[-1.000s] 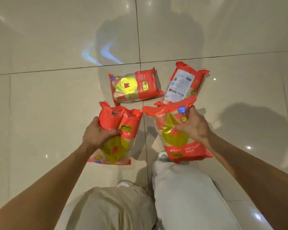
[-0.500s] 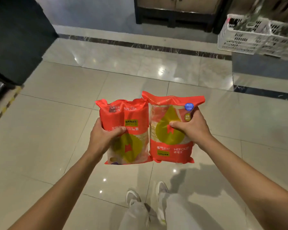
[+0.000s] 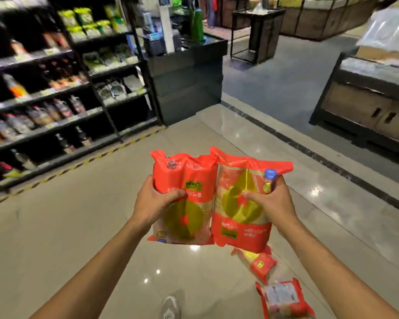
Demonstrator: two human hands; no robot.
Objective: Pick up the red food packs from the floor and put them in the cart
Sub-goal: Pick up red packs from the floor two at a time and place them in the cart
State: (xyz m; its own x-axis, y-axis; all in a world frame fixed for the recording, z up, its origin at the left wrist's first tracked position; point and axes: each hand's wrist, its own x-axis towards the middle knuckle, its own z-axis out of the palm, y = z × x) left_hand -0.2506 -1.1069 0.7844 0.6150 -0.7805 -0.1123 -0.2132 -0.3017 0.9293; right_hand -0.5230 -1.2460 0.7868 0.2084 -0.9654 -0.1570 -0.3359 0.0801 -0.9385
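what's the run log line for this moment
left hand: grips left pack | right hand: grips right pack | floor: two packs | cart: not in view

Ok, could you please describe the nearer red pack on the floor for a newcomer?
On the tiled floor, bottom right, below the right hand, lie two red packs. Yours is the lower pack, showing a white label; the neighbour shows none.

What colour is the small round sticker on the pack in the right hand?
The sticker is blue; head view shows it.
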